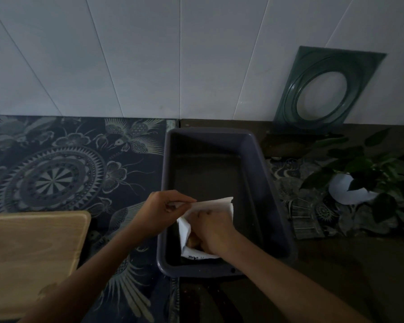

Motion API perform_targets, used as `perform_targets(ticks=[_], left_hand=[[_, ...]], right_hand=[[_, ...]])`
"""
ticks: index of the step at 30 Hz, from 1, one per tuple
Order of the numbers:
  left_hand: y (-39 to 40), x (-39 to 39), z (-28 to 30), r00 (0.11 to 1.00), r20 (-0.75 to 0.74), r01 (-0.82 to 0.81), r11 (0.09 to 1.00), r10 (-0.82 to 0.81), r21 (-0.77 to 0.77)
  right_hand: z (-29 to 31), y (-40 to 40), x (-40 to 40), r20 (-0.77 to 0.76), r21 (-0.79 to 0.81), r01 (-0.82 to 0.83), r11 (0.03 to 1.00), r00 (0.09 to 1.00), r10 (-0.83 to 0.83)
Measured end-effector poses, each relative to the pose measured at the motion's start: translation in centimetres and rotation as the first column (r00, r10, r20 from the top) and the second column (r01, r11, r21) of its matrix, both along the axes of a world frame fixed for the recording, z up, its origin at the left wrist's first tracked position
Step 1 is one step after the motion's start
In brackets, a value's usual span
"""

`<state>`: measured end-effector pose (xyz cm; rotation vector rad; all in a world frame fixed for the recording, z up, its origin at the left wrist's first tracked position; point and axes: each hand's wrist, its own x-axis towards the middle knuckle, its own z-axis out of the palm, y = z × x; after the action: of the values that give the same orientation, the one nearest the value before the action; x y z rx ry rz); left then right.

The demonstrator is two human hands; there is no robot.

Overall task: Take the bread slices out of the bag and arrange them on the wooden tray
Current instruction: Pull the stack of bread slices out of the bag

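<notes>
Left hand (162, 209) pinching bag (209, 203) rim, right hand (211, 229) inside gripping bread (193, 240); risk: paper tearing, slice crumbling before wooden tray (33, 259) at 9 o'clock

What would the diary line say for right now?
left hand: pinching white bag edge open | right hand: inside bag on bread | wooden tray: bare | bag in grey tub

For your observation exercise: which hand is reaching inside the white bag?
The right hand, buried in the white bag; the left hand only pinches its top edge.
</notes>
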<state>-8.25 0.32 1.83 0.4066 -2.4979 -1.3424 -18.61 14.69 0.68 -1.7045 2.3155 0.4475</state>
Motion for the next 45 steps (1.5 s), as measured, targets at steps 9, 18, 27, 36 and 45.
perform_targets(ticks=[9,18,27,36,45], left_hand=[[0.4,-0.4,0.2,0.999,-0.030,0.024,0.998,-0.026,-0.064],[1.0,-0.4,0.9,1.000,-0.018,0.004,0.994,-0.006,-0.109],[1.3,0.2,1.4,0.997,0.071,-0.033,0.989,0.023,0.142],[1.6,0.9,2.9,0.992,-0.117,0.089,0.880,-0.038,0.467],[3.7,1.0,6.2,0.952,-0.302,0.228,0.782,-0.053,0.580]], right_hand=[[5.4,1.8,0.0,0.113,-0.196,-0.022,0.980,0.993,0.045],[9.6,3.2,-1.7,0.125,-0.277,-0.054,0.959,0.988,0.092],[14.0,4.9,-4.3,0.210,-0.374,0.029,0.927,0.976,0.054],[17.2,5.8,-6.3,0.427,-0.458,0.106,0.883,0.897,0.114],[18.4,5.6,-8.9,0.661,-0.542,0.292,0.788,0.727,0.185]])
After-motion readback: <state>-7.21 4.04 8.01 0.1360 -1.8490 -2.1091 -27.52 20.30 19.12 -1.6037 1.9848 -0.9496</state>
